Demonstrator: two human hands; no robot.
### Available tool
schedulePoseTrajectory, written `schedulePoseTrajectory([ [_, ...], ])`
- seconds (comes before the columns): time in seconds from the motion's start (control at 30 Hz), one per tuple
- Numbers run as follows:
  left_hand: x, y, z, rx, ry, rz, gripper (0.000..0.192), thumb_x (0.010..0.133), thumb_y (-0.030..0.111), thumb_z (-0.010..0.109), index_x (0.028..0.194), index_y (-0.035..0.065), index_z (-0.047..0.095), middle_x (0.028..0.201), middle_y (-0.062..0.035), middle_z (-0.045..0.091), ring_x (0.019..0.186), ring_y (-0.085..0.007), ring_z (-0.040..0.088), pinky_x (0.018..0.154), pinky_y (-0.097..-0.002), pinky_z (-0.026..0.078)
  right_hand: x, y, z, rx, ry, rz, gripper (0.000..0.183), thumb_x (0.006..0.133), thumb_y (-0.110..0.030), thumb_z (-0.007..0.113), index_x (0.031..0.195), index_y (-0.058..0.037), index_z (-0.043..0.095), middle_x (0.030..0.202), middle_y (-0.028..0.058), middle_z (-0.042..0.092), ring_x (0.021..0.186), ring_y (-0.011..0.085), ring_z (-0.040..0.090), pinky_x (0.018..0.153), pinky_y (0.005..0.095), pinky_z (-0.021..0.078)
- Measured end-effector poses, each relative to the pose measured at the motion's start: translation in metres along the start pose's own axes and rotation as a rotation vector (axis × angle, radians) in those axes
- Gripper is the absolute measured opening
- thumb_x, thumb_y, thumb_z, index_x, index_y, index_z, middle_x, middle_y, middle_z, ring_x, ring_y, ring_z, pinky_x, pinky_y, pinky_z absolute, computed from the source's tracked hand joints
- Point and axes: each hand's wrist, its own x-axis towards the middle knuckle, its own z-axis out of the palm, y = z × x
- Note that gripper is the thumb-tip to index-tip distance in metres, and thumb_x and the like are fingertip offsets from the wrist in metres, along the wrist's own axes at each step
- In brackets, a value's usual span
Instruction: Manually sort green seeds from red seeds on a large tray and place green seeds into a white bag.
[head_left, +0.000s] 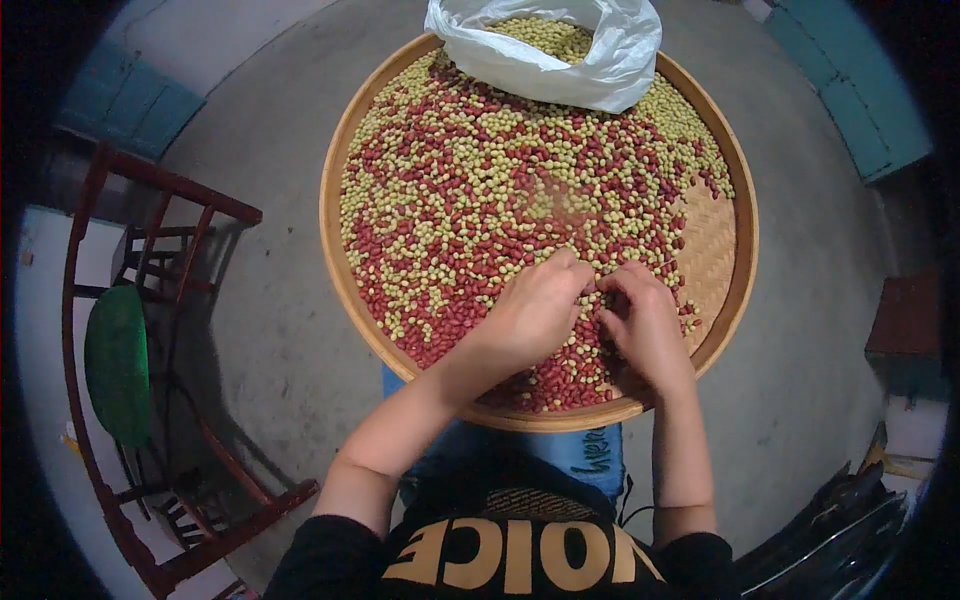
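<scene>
A round woven bamboo tray (739, 281) with a raised rim lies before me, spread with mixed red peanuts (457, 326) and yellow-green soybeans (555, 199). Over the lower right middle of the tray, my left hand (544, 304) is bent down among the beans, its fingertips curled together and partly hidden. Just right of it, my right hand (641, 319) curves with thumb and fingers near the beans. Whether either hand pinches a bean cannot be seen. A white plastic bag (600, 82) holding more soybeans stands on the tray's far edge.
At the left stands a dark red wooden frame (71, 330) with a green round object (116, 364) beside it. Black plastic (832, 532) lies at the lower right. A brown box (904, 315) stands at the right edge. Bare woven bamboo shows on the tray's right side.
</scene>
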Motion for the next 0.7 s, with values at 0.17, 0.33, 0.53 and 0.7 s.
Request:
schedulePoseTrajectory([
  [0.17,-0.003,-0.005,0.005,0.025,-0.017,-0.038,0.020,0.077,0.002,0.066,0.096,-0.0003,0.061,0.090,-0.0192,0.060,0.089,-0.0402,0.060,0.077,-0.0488,0.049,0.003,-0.003,0.004,-0.052,-0.026,0.019,0.025,0.069,0.005,0.071,0.093,0.0018,0.063,0.095,0.0180,0.058,0.091,0.0391,0.059,0.079,0.0459,0.0482],
  [0.33,-0.003,0.003,0.003,0.067,-0.014,-0.066,0.022,0.075,0.005,0.068,0.095,-0.0020,0.060,0.089,-0.0216,0.062,0.087,-0.0412,0.062,0.077,-0.0502,0.049,0.003,-0.007,0.003,-0.081,-0.024,0.019,0.021,0.071,0.005,0.068,0.092,0.0027,0.064,0.092,0.0181,0.059,0.091,0.0390,0.059,0.079,0.0456,0.0476],
  [0.53,-0.001,0.010,0.006,0.063,-0.019,-0.095,0.024,0.076,0.005,0.069,0.098,-0.0017,0.060,0.092,-0.0214,0.062,0.089,-0.0411,0.062,0.078,-0.0492,0.050,0.004,-0.002,0.005,-0.066,-0.011,0.006,0.017,0.072,0.005,0.067,0.088,0.0032,0.065,0.090,0.0189,0.059,0.087,0.0395,0.060,0.077,0.0458,0.0481],
  [0.7,0.001,0.008,0.010,0.014,0.027,-0.035,0.024,0.077,0.004,0.070,0.098,-0.0011,0.061,0.095,-0.0202,0.061,0.092,-0.0400,0.061,0.079,-0.0481,0.050,0.004,0.004,0.003,-0.007,0.045,-0.012,0.015,0.072,0.004,0.068,0.085,0.0034,0.063,0.085,0.0184,0.060,0.083,0.0383,0.061,0.073,0.0439,0.0486],
])
